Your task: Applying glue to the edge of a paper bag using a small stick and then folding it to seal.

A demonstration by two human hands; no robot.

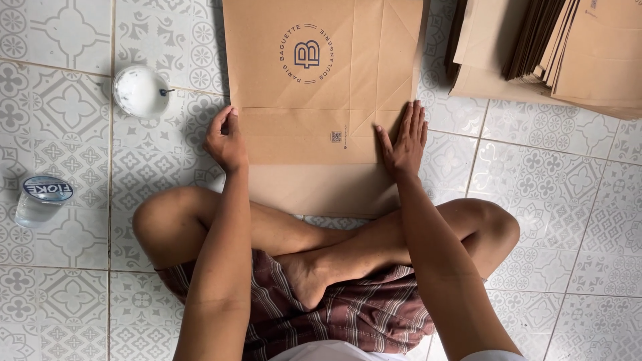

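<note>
I see the bag (321, 80) bottom folded up; left hand (226, 140) pinches its edge, right hand (403, 142) presses flat, glue bowl (140, 91) untouched left of it.

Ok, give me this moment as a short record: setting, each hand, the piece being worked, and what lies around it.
setting: person sitting cross-legged on a patterned tile floor
left hand: fingers curled at the left edge of the brown paper bag
right hand: pressed flat, fingers together, on the bag's lower right part
brown paper bag: lying flat, round printed emblem, bottom section folded over
left of bag: white bowl of white paste with a small tool in it
far left: sealed water cup
upper right: stack of flat paper bags
</note>
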